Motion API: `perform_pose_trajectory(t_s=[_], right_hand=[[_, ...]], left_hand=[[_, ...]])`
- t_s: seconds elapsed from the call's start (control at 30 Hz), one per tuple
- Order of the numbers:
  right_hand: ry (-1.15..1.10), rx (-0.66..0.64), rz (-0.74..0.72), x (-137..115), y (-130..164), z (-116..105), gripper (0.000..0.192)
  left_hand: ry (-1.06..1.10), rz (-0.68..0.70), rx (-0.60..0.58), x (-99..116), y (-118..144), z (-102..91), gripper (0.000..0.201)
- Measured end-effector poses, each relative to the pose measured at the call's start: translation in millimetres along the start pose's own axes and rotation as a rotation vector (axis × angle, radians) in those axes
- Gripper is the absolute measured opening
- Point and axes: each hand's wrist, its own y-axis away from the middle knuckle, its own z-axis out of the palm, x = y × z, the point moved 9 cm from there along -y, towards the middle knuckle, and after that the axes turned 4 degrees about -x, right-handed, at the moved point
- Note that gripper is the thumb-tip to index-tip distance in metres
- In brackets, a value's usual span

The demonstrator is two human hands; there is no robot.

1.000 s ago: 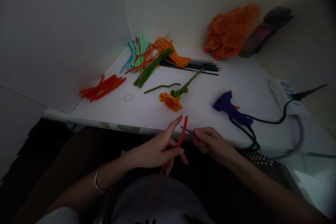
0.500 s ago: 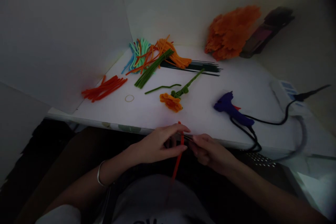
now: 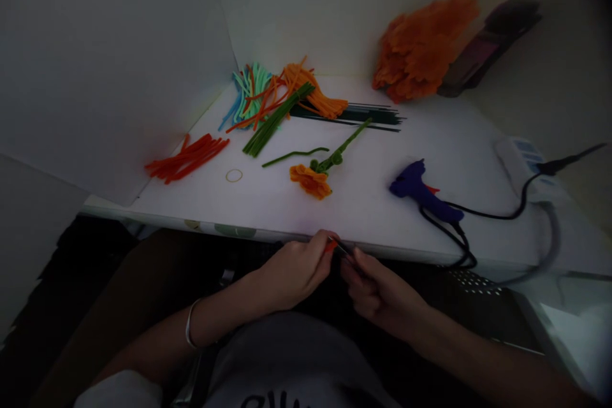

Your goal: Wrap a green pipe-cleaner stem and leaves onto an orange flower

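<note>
My left hand (image 3: pixel 294 268) is closed around a red pipe cleaner (image 3: pixel 330 245), of which only a short tip shows between thumb and fingers. My right hand (image 3: pixel 377 290) pinches a thin dark wire stem (image 3: pixel 342 248) whose end meets that red tip. Both hands hover close together just in front of the white table's front edge (image 3: pixel 268 229), above my lap. The rest of the pipe cleaner is hidden inside my left hand.
On the table lie an orange pipe-cleaner flower with green stem (image 3: pixel 315 175), a loose green pipe cleaner (image 3: pixel 294 155), red pipe cleaners (image 3: pixel 186 158), a mixed coloured bundle (image 3: pixel 277 99), dark wires (image 3: pixel 363 116), a rubber band (image 3: pixel 234 175), a purple glue gun (image 3: pixel 421 191) with cable, and orange flowers (image 3: pixel 421 48).
My left hand's fingers, spread a second ago, have curled around the red pipe cleaner. Its long visible length has disappeared into the hand. Both hands drew slightly closer together.
</note>
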Motion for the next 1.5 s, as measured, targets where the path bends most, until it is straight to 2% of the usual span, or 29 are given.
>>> perform_pose_trajectory(t_s=[0.2, 0.3, 0.47, 0.73, 1.0, 1.17, 1.37, 1.5], right_hand=[[-0.129, -0.023, 0.077, 11.0, 0.8, 10.1, 0.055], [-0.191, -0.047, 0.113, 13.6, -0.1, 11.5, 0.055], [-0.229, -0.095, 0.134, 16.3, -0.5, 13.1, 0.053], [-0.216, -0.059, 0.089, 18.5, 1.4, 16.2, 0.059], [-0.164, 0.016, 0.125, 32.5, 8.2, -2.1, 0.06], [-0.123, 0.029, 0.139, 40.4, 12.2, -8.9, 0.059], [-0.054, 0.08, 0.187, 48.2, 14.9, -12.0, 0.062], [-0.035, 0.116, 0.207, 51.2, 17.6, -14.4, 0.062]], left_hand=[[-0.389, 0.158, 0.147, 10.6, 0.7, -1.1, 0.023], [-0.525, 0.195, 0.147, 13.3, 0.3, -1.3, 0.02], [-0.548, 0.199, 0.074, 13.2, -0.4, 3.9, 0.018], [-0.553, 0.294, 0.227, 19.6, 4.5, -6.6, 0.021], [-0.751, 0.4, 0.183, 22.7, 10.4, -2.9, 0.022], [-0.754, 0.428, 0.114, 21.4, 13.1, 6.3, 0.026], [-0.789, 0.482, 0.122, 23.4, 20.5, 11.0, 0.023], [-0.822, 0.532, 0.172, 25.4, 25.4, 11.4, 0.023]])
